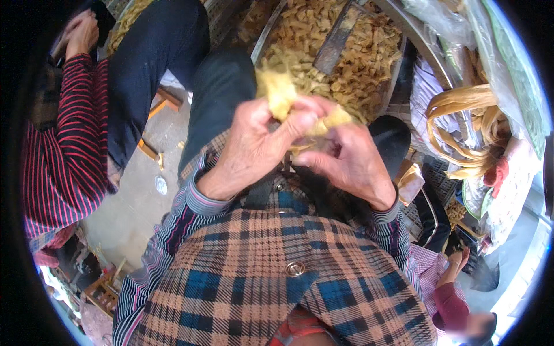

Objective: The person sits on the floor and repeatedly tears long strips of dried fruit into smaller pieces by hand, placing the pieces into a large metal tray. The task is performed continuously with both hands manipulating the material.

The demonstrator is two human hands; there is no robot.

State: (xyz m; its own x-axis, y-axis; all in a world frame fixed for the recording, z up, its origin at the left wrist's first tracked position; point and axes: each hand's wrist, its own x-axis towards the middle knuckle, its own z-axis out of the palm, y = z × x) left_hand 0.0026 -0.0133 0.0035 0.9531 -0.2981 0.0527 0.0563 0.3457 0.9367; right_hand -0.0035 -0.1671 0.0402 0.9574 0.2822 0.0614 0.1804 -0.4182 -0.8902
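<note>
Both my hands meet above my lap, and the view of them is partly blurred. My left hand (259,142) grips a pale yellow, strip-like piece (281,93) between thumb and fingers; its upper end is smeared by motion. Close beside it, my right hand (352,155) holds yellowish pieces (337,117) of the same kind, with thumb and fingers curled. Whether the pieces in the two hands are joined, I cannot tell. Just past my hands lies a heap of cut yellow-brown dried pieces (368,56) in a tray, with a flat dark metal bar (331,49) across it.
A person in a red-striped sleeve (82,142) sits close on the left. Long tan strips (454,125) hang at the right beside plastic sheeting (510,65). Another person (450,298) is at lower right. A wooden stool piece (166,100) stands on the concrete floor (130,212).
</note>
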